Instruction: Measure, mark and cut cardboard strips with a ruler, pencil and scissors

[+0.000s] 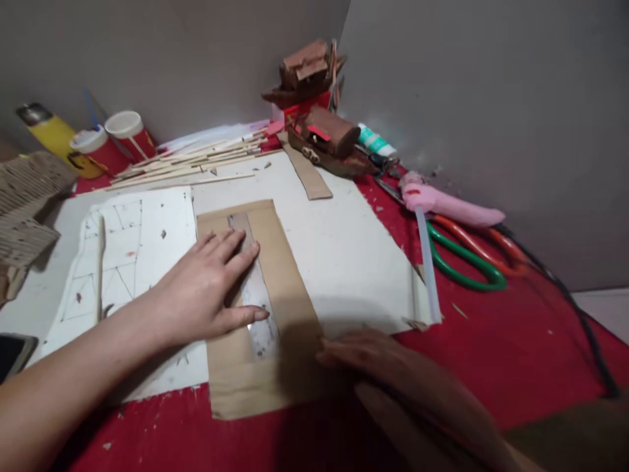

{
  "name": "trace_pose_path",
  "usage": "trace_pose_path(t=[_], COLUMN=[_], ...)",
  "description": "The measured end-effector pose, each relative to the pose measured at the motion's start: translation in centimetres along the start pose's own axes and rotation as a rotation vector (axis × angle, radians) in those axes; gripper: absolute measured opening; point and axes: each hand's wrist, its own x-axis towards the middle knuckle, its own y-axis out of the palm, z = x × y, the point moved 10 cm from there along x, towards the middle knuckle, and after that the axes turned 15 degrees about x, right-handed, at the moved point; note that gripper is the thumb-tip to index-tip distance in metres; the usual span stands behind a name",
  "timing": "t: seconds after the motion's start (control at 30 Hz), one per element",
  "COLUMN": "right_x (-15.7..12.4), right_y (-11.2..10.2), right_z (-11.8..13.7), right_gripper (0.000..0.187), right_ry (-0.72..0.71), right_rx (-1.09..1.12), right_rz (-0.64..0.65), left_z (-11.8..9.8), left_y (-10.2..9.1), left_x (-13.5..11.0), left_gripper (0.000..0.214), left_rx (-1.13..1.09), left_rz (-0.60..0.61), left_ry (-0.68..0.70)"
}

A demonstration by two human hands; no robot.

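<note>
Left hand [201, 288] lies spread, pressing the ruler [253, 282] onto the cardboard [291, 295], near-centre on the worktop [511, 347]! Right hand [393, 367] sits apart, shadowed by the cardboard's right edge; its grip I can't tell. Looks like lining-up; next calls for a steady ruler.

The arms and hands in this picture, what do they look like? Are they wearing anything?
The bare left hand has slender fingers, with no glove or ring showing. The bare left forearm shows no sleeve, watch or bracelet. The right hand seems ungloved too, but it's shadowy and blurry, so small details can't be seen.
</note>
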Motion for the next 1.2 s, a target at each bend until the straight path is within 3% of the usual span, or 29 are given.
trace_pose_path(t=[0.27, 0.93, 1.2], right_x=[0.9, 1.0, 1.4], right_y=[0.5, 0.4, -0.9], right_z=[1.8, 1.5, 0.4], right_gripper=[0.040, 0.024, 0.024], right_ry=[-0.032, -0.127, -0.027], right_rx=[0.062, 0.083, 0.034], right_rz=[0.024, -0.035, -0.203], left_z=[-0.2, -0.3, -0.9], left_y=[-0.3, -1.1, -0.8], left_x=[-0.1, 0.0, 0.2], left_gripper=[0.099, 0.098, 0.099], left_rx=[0.065, 0.066, 0.117], left_rz=[-0.027, -0.086, -0.086], left_ry=[0.044, 0.102, 0.036])
